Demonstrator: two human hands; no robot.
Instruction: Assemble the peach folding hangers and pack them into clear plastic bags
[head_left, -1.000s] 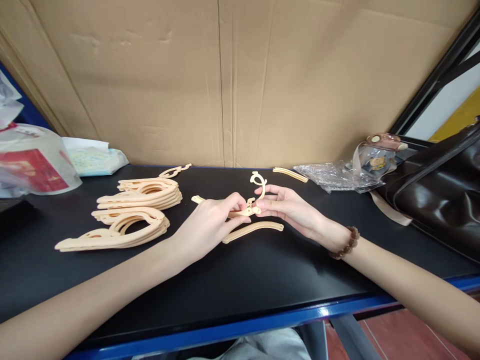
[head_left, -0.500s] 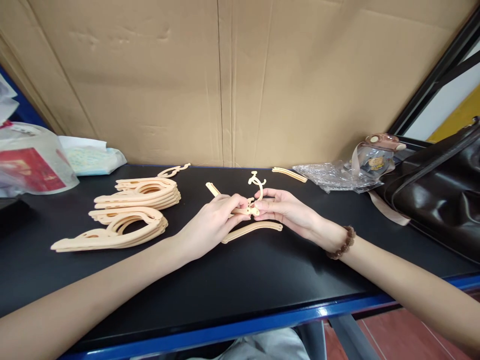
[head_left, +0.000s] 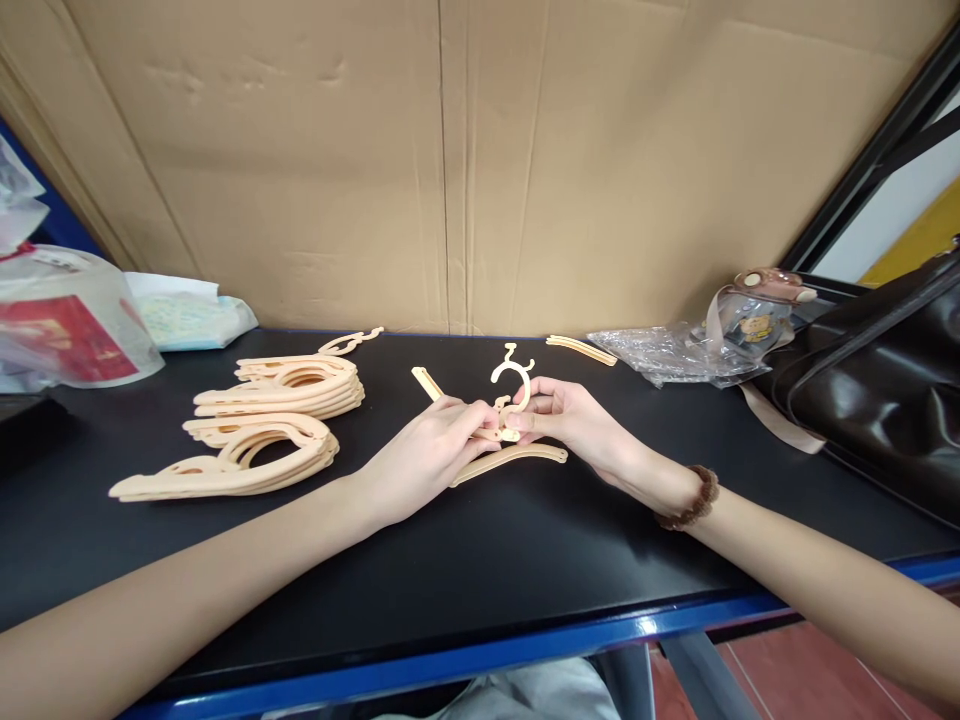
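Over the middle of the black table, my right hand pinches a cream plastic hanger hook near its base, the curve standing upward. My left hand is closed around a cream hanger arm, whose one end sticks out beyond the knuckles. The arm's other end meets the hook's base between my fingertips, which hide most of the joint. Just below the hands lies a loose curved hanger arm. To the left are two stacks of folded hangers, a nearer stack and a farther stack.
Behind the stacks lie small hook pieces. More hanger arms rest at the back, beside a clear plastic bag. A black leather bag stands right, a tissue roll in plastic left. Cardboard walls the back.
The hook has turned in my right fingers so its round opening faces me more fully. My left fingers have shifted slightly to the right at the joint.
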